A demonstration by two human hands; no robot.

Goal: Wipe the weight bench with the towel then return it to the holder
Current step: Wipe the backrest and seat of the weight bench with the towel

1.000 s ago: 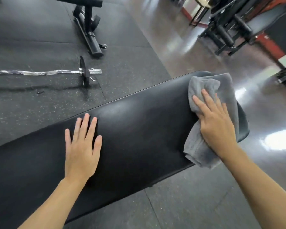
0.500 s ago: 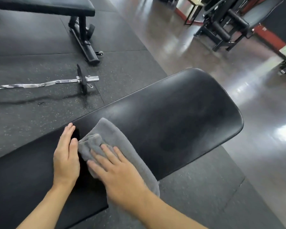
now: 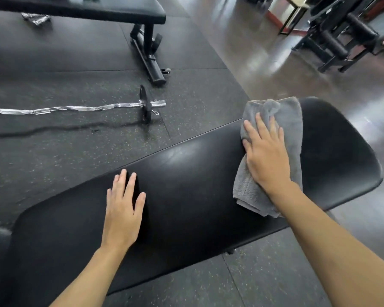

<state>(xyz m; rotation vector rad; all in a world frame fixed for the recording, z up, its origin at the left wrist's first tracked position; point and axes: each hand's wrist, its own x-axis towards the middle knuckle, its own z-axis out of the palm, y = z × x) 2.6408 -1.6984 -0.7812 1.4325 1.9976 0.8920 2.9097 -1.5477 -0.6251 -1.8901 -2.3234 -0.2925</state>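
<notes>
Across the black padded weight bench (image 3: pixel 186 196), which runs from lower left to upper right through the view, both hands lie flat on the upholstery. Toward the far rounded end the right hand (image 3: pixel 267 158) is spread palm-down on a folded grey towel (image 3: pixel 290 120), fingers fanned and pressing rather than pinching — a grip that suits rubbing, since a flat palm loads a broad patch of cloth against the pad. That towel reaches from the far edge of the pad to the near edge, its lower fold hanging a little past the near side, so a single pass probably covers the full width. Nearer the middle, the left hand (image 3: pixel 123 209) rests open and flat on bare vinyl, fingers slightly apart and holding nothing; it seems placed there to brace the body and steady the bench while the other arm works. A dull sheen on the pad between the two hands may be dampness or only reflected light — I cannot tell which. On the speckled rubber floor (image 3: pixel 53 151) beyond lies a curl bar (image 3: pixel 75 108) with a small plate, well apart from the bench, and a second bench (image 3: pixel 120 7) stands further back. No towel holder shows anywhere in view, so the wiping appears to be under way and the return step not yet started.
</notes>
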